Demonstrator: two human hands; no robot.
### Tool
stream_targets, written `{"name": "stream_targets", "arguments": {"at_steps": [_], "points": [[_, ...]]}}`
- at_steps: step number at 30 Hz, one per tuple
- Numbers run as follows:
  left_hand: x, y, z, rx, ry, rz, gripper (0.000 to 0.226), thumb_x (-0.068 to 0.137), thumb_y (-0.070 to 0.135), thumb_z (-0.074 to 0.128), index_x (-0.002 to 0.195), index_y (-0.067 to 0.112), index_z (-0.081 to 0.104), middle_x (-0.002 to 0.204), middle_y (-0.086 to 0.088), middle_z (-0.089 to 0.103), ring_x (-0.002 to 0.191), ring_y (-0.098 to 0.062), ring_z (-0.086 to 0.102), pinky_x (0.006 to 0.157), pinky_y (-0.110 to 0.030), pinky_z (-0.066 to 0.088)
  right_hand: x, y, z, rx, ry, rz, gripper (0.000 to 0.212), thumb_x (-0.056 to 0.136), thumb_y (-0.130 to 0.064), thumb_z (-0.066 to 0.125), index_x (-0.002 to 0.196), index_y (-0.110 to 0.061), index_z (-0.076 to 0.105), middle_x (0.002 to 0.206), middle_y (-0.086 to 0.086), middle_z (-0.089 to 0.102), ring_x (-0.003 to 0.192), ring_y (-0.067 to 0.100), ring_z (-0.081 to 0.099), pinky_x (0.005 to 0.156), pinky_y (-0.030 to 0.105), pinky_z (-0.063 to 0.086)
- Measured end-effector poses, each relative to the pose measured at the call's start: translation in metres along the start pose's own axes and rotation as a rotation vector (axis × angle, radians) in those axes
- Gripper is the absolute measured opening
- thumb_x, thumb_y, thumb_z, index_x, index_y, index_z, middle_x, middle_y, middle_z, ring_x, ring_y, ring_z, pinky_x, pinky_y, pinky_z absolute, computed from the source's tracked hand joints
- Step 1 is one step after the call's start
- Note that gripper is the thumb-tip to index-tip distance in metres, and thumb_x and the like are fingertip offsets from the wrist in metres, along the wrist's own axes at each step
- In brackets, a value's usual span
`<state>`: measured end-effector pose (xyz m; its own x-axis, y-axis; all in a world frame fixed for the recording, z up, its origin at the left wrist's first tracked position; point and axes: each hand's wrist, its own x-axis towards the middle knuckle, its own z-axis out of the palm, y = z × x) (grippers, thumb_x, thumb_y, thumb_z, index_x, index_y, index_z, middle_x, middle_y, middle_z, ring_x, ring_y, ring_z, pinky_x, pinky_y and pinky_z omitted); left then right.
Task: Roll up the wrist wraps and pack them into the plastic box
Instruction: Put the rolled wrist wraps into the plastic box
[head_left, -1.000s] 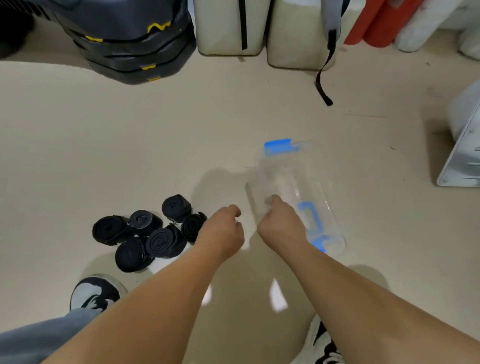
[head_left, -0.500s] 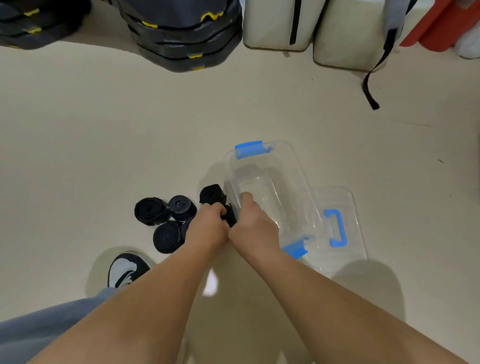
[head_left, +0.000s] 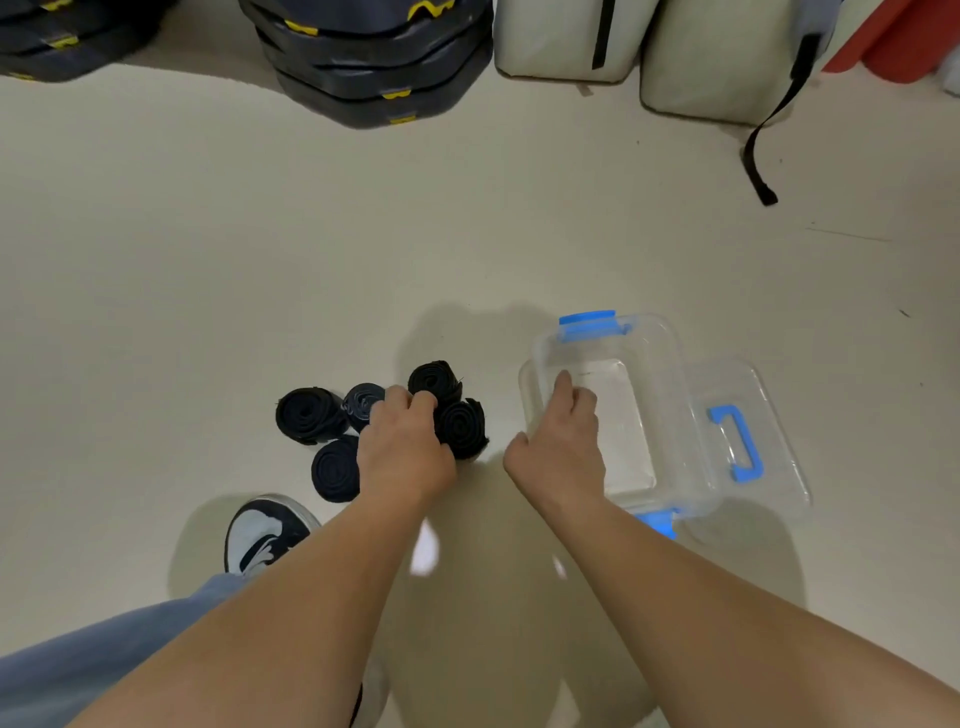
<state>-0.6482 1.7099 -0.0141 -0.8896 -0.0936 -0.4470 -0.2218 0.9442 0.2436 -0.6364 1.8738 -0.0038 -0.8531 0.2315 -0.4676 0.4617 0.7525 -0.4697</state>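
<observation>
Five black rolled wrist wraps (head_left: 461, 426) lie in a tight cluster on the beige floor (head_left: 208, 260), just left of the clear plastic box (head_left: 670, 374) and outside it. Several show their spiral ends facing up.

The left hand (head_left: 405, 441) is down on the cluster, knuckles up. Its fingers (head_left: 410, 402) curl in between the far rolls. The back of the hand hides what is under the palm, so I cannot tell whether it has closed on a roll.

The right hand (head_left: 558, 447) grips the near left wall of the box. Its fingers are hooked over the rim into the inside and its thumb is stretched out on the outer side. The box stands open on the floor, with a blue latch at its far end and another at its near end.

The lid (head_left: 769, 483), clear with a blue handle, lies flat against the box's right side.

A dark-and-white shoe (head_left: 265, 530) and a blue-grey trouser leg (head_left: 104, 654) are at the lower left. Along the far edge of the floor are stacked dark pads (head_left: 374, 57) with yellow marks. To their right stand two cream bags (head_left: 566, 36), and a black strap (head_left: 763, 140) trails from them onto the floor
</observation>
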Motion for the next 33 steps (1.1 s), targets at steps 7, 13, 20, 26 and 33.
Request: {"name": "stream_targets", "arguments": {"at_steps": [7,13,20,26,33], "points": [[0.008,-0.025,0.004,0.171,-0.122,0.015,0.066,0.090,0.025,0.070,0.150,0.024,0.041,0.141,-0.004,0.049,0.131,-0.029,0.044,0.096,-0.037,0.046,0.013,-0.037,0.012,-0.265,-0.083,-0.206,0.102,0.079,-0.012,0.067,0.165,-0.022,0.012,0.171,0.008,-0.012,0.160,0.031,-0.006,0.121,0.037,0.030],[0.010,-0.032,0.001,0.174,-0.025,0.055,0.059,0.085,0.047,0.071,0.135,0.026,0.047,0.134,0.000,0.044,0.124,-0.026,0.043,0.095,-0.039,0.038,0.021,-0.056,0.027,-0.451,-0.239,-0.546,0.114,0.083,-0.020,0.074,0.167,-0.027,-0.004,0.173,0.006,-0.015,0.161,0.031,-0.015,0.130,0.046,0.017],[0.009,-0.049,0.000,0.362,-0.087,0.114,0.088,0.086,0.058,0.070,0.158,0.034,0.025,0.171,-0.007,-0.014,0.158,-0.041,-0.002,0.120,-0.057,0.022,0.047,-0.072,0.041,-0.572,-0.390,-0.523,0.107,0.084,-0.019,0.077,0.161,-0.052,0.009,0.172,0.001,-0.018,0.158,0.038,0.003,0.096,0.047,0.057],[0.034,-0.049,-0.008,0.387,-0.203,0.069,0.069,0.081,0.042,0.077,0.143,0.035,0.045,0.152,-0.005,0.017,0.139,-0.042,0.028,0.102,-0.048,0.041,0.059,-0.076,0.053,-0.520,-0.446,-0.498,0.066,0.083,-0.011,0.074,0.138,-0.035,0.048,0.169,0.004,-0.003,0.133,0.037,0.039,0.085,0.039,0.051],[0.036,-0.053,-0.001,0.350,-0.271,0.100,0.072,0.084,0.044,0.073,0.149,0.036,0.042,0.162,-0.005,0.015,0.146,-0.041,0.023,0.095,-0.042,0.048,0.063,-0.062,0.060,-0.332,-0.329,-0.443,0.047,0.081,-0.009,0.071,0.118,-0.032,0.054,0.153,0.001,0.015,0.106,0.029,0.044,0.070,0.035,0.046]]}}
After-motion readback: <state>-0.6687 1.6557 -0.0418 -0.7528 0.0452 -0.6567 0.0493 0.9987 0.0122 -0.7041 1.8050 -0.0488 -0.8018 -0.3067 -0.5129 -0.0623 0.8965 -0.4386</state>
